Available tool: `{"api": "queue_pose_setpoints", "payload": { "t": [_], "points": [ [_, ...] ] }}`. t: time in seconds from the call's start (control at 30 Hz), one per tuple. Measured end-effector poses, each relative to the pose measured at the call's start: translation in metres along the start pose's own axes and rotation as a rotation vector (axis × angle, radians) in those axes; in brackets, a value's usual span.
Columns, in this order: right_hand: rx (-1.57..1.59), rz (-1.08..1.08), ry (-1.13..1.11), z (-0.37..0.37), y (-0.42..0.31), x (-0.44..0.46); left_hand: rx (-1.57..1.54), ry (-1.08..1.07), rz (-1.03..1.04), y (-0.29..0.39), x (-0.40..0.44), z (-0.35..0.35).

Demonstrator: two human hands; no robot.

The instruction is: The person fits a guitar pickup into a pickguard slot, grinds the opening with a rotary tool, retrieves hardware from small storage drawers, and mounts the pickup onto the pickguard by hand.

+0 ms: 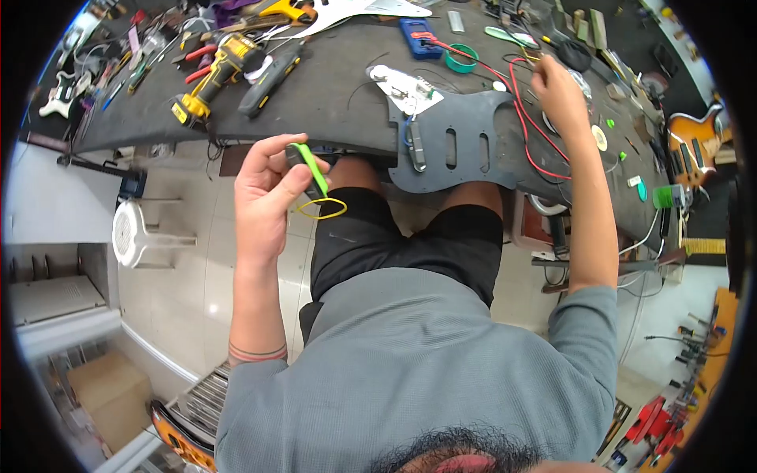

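Observation:
My left hand [268,189] is raised in front of the bench edge, its fingers and thumb closed on a small dark bar with a bright green side [315,170]. A yellow wire loop [325,209] hangs at its lower end. My right hand [558,91] reaches over the right of the bench, fingers pinched near thin yellow and red leads; what they hold is too small to make out. Between my hands lies a dark guitar pickguard [465,130], overhanging the front edge. A black pickup [415,146] sits on it, with white paper and small electronics [410,93] at its upper left.
A blue multimeter [420,39] with red leads stands at the back, beside a green solder spool [460,58]. A yellow drill [218,75] and a dark grey handheld tool [271,80] lie on the left. A sunburst guitar [694,150] is at the right; a white stool [130,234] stands below.

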State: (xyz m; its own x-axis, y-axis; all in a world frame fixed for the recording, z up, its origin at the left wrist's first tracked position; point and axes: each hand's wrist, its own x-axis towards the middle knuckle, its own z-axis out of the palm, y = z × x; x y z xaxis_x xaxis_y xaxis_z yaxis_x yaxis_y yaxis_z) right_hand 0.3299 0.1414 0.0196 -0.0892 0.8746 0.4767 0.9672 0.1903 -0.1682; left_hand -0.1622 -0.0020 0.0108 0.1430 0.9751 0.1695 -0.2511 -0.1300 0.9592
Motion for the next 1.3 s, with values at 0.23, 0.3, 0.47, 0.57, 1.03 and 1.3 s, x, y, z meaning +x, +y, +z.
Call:
{"api": "queue_pose_setpoints", "payload": {
  "t": [0.23,0.3,0.47,0.57,1.03,1.3],
  "points": [
    [0.464,0.285,0.185,-0.052,-0.029,-0.084,0.051,0.008,-0.026,-0.009,-0.001,0.019],
    [0.803,0.442,0.156,-0.058,-0.035,-0.118,0.053,-0.02,-0.065,-0.01,0.002,0.023],
    [1.48,0.742,0.095,-0.06,-0.073,-0.188,-0.042,-0.158,-0.179,-0.019,0.029,0.051],
    [1.459,0.762,-0.112,-0.043,-0.091,-0.218,-0.092,-0.261,-0.234,-0.025,0.04,0.077],
    [1.391,1.013,-0.392,-0.001,-0.113,-0.204,-0.006,-0.239,-0.136,-0.04,0.052,0.142],
    [1.42,0.835,0.046,-0.006,-0.154,-0.19,-0.085,-0.307,-0.196,-0.027,0.065,0.117]
  ]
}}
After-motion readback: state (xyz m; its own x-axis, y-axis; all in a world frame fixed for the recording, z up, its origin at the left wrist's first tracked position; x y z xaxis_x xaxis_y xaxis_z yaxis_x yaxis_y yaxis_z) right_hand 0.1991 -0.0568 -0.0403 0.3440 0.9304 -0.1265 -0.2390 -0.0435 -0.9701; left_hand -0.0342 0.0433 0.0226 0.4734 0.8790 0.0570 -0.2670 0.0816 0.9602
